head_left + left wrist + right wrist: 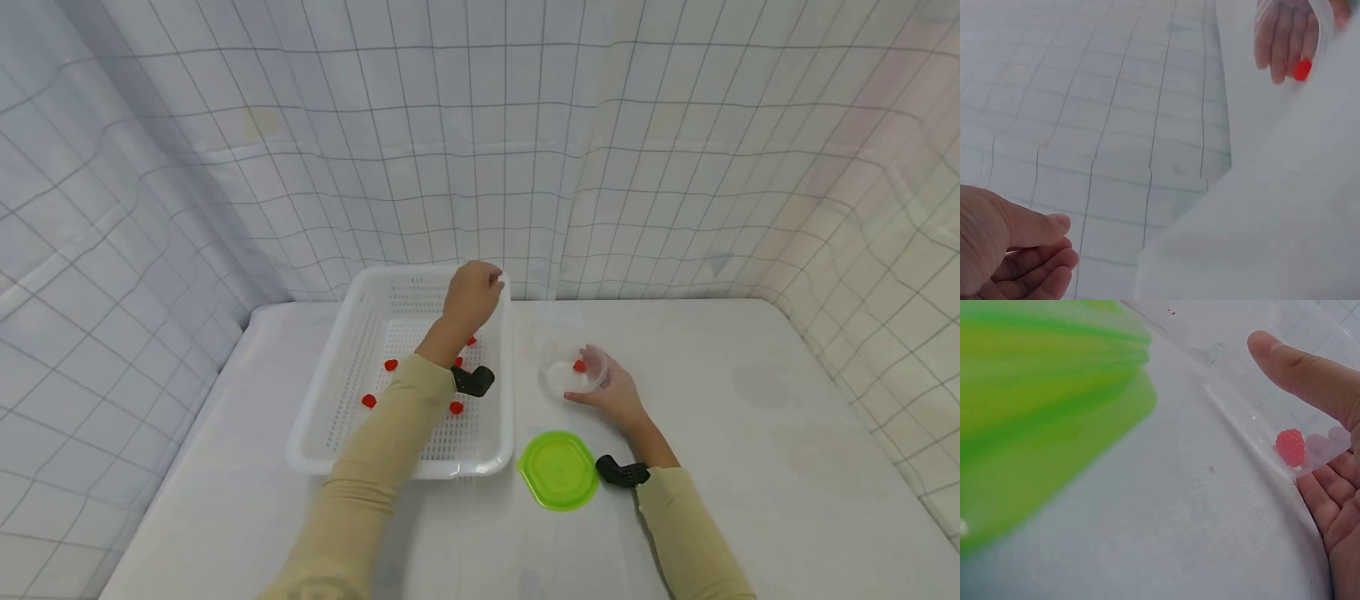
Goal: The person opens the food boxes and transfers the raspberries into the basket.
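Note:
My left hand (472,292) is above the far right corner of a white slotted basket (307,450). Its thumb and curled fingers come close together, and nothing shows between them in the left wrist view. Several red raspberries lie in the basket, such as one raspberry (391,365) near its middle; my left forearm hides part of the inside. My right hand (617,392) grips a clear plastic container (553,379) from its right side, thumb near the rim and fingers behind the wall. Inside the container is one raspberry (1290,447).
A green lid (558,471) lies flat on the white table (750,433), between the basket and my right wrist. A white checked curtain (637,167) hangs around the back and sides of the table.

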Action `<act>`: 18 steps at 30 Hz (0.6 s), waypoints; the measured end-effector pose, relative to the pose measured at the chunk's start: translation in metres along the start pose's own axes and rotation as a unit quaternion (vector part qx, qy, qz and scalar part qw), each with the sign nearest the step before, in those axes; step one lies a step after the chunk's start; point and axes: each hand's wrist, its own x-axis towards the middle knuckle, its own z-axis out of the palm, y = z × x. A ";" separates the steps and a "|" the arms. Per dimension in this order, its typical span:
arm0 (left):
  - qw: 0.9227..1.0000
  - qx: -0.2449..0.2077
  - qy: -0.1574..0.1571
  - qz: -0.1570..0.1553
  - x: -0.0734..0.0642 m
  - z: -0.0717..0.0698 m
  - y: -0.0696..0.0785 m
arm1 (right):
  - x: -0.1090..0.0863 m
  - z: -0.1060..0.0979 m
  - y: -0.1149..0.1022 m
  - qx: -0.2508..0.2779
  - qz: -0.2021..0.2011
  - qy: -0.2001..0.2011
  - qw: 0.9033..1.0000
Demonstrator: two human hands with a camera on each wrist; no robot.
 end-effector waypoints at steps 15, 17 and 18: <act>0.990 0.095 -0.102 0.032 -0.005 0.047 0.050 | -0.001 -0.001 0.001 0.021 0.019 -0.007 1.000; 0.986 0.109 -0.117 0.047 -0.005 0.054 0.058 | -0.001 -0.003 0.001 0.024 0.011 -0.005 1.000; 0.984 0.116 -0.124 0.054 -0.006 0.057 0.062 | -0.002 -0.003 0.001 0.026 0.006 -0.006 1.000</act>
